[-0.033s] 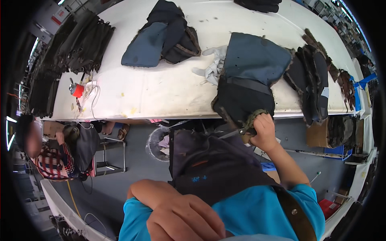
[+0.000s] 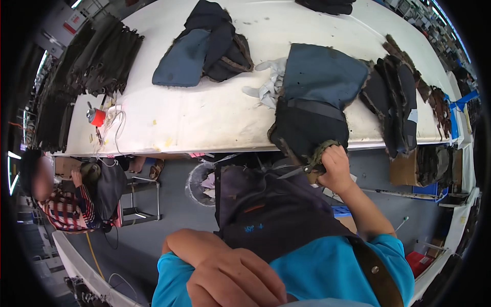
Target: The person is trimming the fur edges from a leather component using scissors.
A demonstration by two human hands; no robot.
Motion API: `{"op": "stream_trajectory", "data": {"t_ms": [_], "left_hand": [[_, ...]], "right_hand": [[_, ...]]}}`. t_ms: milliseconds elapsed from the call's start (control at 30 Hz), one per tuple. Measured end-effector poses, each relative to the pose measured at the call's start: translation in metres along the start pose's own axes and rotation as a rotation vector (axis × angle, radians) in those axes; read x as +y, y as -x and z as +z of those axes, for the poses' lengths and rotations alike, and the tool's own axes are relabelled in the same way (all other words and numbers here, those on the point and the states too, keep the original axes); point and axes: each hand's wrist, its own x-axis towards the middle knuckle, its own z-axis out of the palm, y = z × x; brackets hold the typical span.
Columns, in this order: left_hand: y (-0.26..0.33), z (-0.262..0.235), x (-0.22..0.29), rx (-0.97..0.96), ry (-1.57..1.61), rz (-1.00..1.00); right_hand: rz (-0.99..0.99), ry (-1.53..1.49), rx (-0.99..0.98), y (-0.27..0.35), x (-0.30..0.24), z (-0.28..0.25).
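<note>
My right hand (image 2: 335, 168) is closed round the handles of a pair of scissors (image 2: 294, 171), whose grips are wrapped in greenish cloth. The blades point left, slightly apart, over my dark apron (image 2: 276, 215). Just beyond the hand, a dark garment piece (image 2: 312, 125) with fuzzy edges and a blue-grey panel (image 2: 322, 77) lies on the white table, its near end at the table edge. Low in the picture and close up is my left hand (image 2: 235, 279), back upward. Its fingers are bent together, their tips hidden at the lower edge.
The white table (image 2: 204, 120) holds another dark and blue piece (image 2: 181, 61), pale gloves (image 2: 268, 84), dark strips (image 2: 396, 102) at right and stacked dark pieces (image 2: 105, 56) at left. A small red-and-grey tool (image 2: 95, 116) lies near cords. Another person (image 2: 66, 204) sits at left.
The scissor blades have spread apart a little. Both hands stay nearly where they were, and the table's things have shifted only slightly in the picture.
</note>
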Motion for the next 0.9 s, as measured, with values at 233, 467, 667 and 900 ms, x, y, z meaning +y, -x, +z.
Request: {"op": "stream_trajectory", "data": {"t_ms": [233, 467, 667, 900], "left_hand": [[-0.013, -0.015, -0.02, -0.101, 0.226, -0.196], [-0.014, -0.037, -0.031, -0.233, 0.322, -0.316], [-0.049, -0.05, -0.077, -0.186, 0.357, -0.053], [-0.046, -0.043, -0.082, 0.04, 0.263, -0.159]], "right_hand": [[0.004, -0.074, -0.042, 0.007, 0.001, 0.0], [-0.024, -0.099, -0.081, 0.013, 0.004, 0.006], [-0.078, -0.097, -0.091, 0.021, 0.009, 0.013], [-0.093, -0.132, -0.087, 0.029, 0.013, 0.016]]}}
